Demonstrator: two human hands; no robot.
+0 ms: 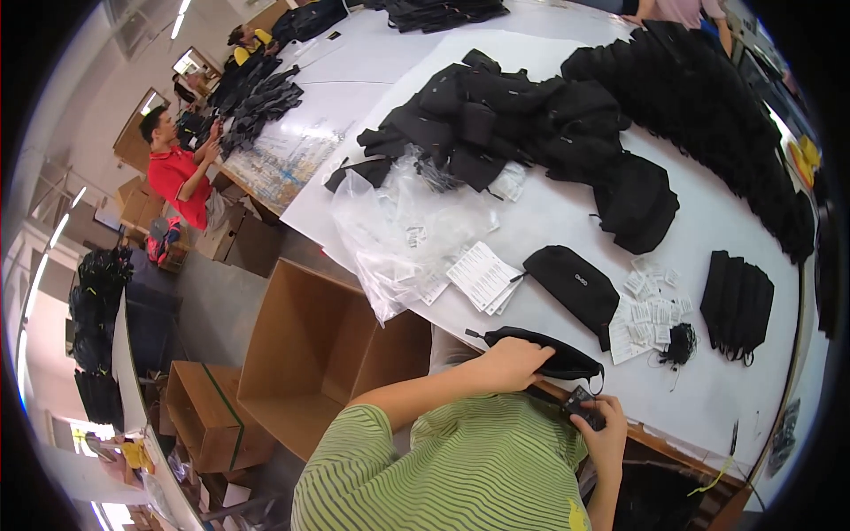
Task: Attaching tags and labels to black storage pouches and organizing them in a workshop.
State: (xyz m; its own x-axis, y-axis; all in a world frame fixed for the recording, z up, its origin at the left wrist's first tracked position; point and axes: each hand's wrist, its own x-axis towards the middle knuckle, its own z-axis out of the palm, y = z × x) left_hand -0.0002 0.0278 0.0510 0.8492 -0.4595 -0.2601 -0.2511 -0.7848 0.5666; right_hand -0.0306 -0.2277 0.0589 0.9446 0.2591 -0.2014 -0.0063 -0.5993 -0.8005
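At the table's near edge, a black zippered pouch (pixel 575 361) lies tilted toward me, its mouth partly open. My left hand (pixel 521 363) is closed on its near side; the thumb is hidden. Lower and to the right, my right hand (pixel 604 421) grips a small black box-shaped device (pixel 584 405) close to my body. Just beyond the held pouch lies another black pouch (pixel 574 285), closed and flat. White printed cards (pixel 483 278) are stacked to its left. Small white tags (pixel 653 310) and a bundle of black cords (pixel 680 345) lie to its right.
A heap of black pouches (pixel 496 115) and clear plastic bags (pixel 398 230) cover the table's far part. A long row of black pouches (pixel 699 106) runs along the right; a small stack (pixel 737 305) stands nearer. An open cardboard box (pixel 310 354) is at my left. A red-shirted person (pixel 181 173) works beyond.
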